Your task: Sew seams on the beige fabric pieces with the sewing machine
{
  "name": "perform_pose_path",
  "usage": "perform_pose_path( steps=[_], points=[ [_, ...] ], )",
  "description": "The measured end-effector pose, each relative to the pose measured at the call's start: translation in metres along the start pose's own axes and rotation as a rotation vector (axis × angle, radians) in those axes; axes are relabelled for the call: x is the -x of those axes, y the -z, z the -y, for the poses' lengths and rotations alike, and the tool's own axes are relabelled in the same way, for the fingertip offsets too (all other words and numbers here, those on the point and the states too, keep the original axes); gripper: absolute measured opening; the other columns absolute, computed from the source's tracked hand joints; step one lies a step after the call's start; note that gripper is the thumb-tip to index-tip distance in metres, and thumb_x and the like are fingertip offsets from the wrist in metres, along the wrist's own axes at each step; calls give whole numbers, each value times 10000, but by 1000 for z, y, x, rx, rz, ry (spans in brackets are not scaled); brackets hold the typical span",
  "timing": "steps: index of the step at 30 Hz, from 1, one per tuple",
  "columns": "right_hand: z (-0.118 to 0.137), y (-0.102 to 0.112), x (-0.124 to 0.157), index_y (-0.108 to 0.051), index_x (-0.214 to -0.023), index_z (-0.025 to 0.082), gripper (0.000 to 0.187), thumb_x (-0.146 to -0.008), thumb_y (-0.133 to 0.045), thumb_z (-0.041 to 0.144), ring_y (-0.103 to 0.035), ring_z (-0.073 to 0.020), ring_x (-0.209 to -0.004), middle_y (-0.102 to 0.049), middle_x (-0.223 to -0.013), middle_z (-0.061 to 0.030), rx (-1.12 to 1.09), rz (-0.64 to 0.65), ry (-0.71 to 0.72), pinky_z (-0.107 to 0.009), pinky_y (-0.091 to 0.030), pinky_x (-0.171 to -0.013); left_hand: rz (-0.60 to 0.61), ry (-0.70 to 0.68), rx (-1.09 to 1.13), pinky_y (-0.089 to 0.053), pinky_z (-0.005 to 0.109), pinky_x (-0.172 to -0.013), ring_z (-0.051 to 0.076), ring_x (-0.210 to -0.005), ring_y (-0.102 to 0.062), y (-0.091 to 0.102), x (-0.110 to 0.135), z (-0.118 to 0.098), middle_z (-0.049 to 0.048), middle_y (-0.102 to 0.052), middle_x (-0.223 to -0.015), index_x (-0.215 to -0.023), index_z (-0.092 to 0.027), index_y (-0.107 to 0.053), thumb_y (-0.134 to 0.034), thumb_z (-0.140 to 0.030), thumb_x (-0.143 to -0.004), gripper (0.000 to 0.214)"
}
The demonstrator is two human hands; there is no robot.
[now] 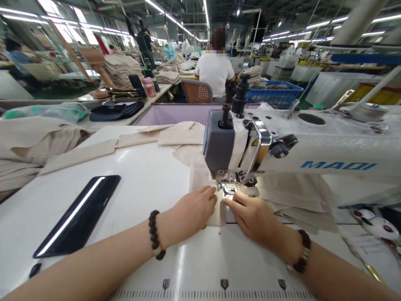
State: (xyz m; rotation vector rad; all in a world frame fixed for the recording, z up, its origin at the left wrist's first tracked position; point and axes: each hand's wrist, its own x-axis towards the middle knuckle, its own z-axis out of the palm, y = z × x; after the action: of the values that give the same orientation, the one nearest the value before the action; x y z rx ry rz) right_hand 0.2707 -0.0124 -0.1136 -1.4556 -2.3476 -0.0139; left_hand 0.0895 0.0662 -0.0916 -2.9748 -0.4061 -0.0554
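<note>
A white sewing machine (pixel 313 154) with a grey head stands over the white table (pixel 140 184). Its presser foot (pixel 228 190) rests on a beige fabric piece (pixel 199 171). My left hand (pixel 196 209) lies on the cloth just left of the foot, fingers together and pressed flat. My right hand (pixel 253 215) pinches the cloth's near edge right in front of the foot. Both wrists wear dark bead bracelets.
A black phone (pixel 78 215) lies on the table at the left. More beige pieces (pixel 78 154) trail back and left, with stacks (pixel 19 146) at the far left. A person in a white shirt (pixel 215 73) sits ahead, back turned. A ruler scale (pixel 224 290) marks the near edge.
</note>
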Motion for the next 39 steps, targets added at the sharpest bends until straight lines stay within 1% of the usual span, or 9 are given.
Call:
perform_pose_path(
  steps=[5, 8, 13, 20, 24, 29, 34, 39],
  points=[
    [2, 3, -3, -611, -985, 146, 272, -790, -433, 78, -480, -141, -626, -569, -746, -40, -4, 25, 17, -249, -325, -561, -125, 23, 1, -384, 323, -987, 225, -1110, -490, -12, -2, 8, 136, -578, -1098, -1023, -41, -569, -433, -131, -887, 212],
    [2, 2, -4, -605, -1003, 139, 288, -783, -435, 64, -477, -140, -630, -571, -759, -44, 5, 31, -5, -248, -320, -556, -160, 19, 11, -386, 334, -988, 235, -1113, -487, -17, -3, 9, 143, -585, -1083, -1034, -25, -566, -452, -125, -877, 218],
    [2, 1, -4, -594, -1043, 131, 295, -803, -434, 68, -497, -144, -658, -580, -784, -53, 34, 62, -36, -248, -326, -552, -129, 37, 87, -404, 342, -976, 234, -1107, -494, -19, -6, 10, 148, -579, -1089, -959, -52, -582, -473, -99, -857, 157],
    [2, -1, -3, -581, -1051, 129, 310, -786, -438, 58, -500, -138, -655, -578, -769, -48, 36, 38, -48, -239, -326, -534, -140, 81, 123, -418, 373, -964, 245, -1119, -482, -19, -9, 11, 158, -568, -1088, -896, -70, -580, -412, -109, -883, 173],
    [2, -1, -3, -574, -1064, 126, 316, -784, -444, 59, -515, -141, -684, -580, -776, -51, 34, 43, -44, -236, -338, -548, -130, 91, 131, -415, 372, -972, 243, -1141, -467, -20, -9, 10, 153, -570, -1080, -874, -78, -578, -435, -103, -871, 145],
    [3, 0, -4, -575, -1069, 117, 327, -775, -447, 53, -516, -139, -671, -574, -762, -50, 34, 55, -47, -231, -335, -528, -125, 90, 150, -414, 376, -975, 253, -1159, -459, -20, -8, 10, 171, -567, -1095, -901, -61, -578, -418, -97, -877, 166],
    [3, 1, -4, -577, -1072, 129, 330, -778, -448, 54, -530, -147, -692, -581, -776, -51, 48, 52, -54, -235, -349, -544, -127, 82, 152, -408, 380, -980, 254, -1179, -442, -23, -6, 10, 173, -556, -1124, -948, -57, -572, -383, -92, -887, 202],
    [3, -1, -3, -577, -1081, 118, 348, -759, -466, 45, -529, -148, -683, -584, -779, -54, 41, 51, -49, -235, -349, -545, -98, 86, 154, -394, 383, -993, 254, -1201, -418, -24, -6, 10, 168, -542, -1147, -964, -63, -563, -399, -93, -882, 186]
  ],
)
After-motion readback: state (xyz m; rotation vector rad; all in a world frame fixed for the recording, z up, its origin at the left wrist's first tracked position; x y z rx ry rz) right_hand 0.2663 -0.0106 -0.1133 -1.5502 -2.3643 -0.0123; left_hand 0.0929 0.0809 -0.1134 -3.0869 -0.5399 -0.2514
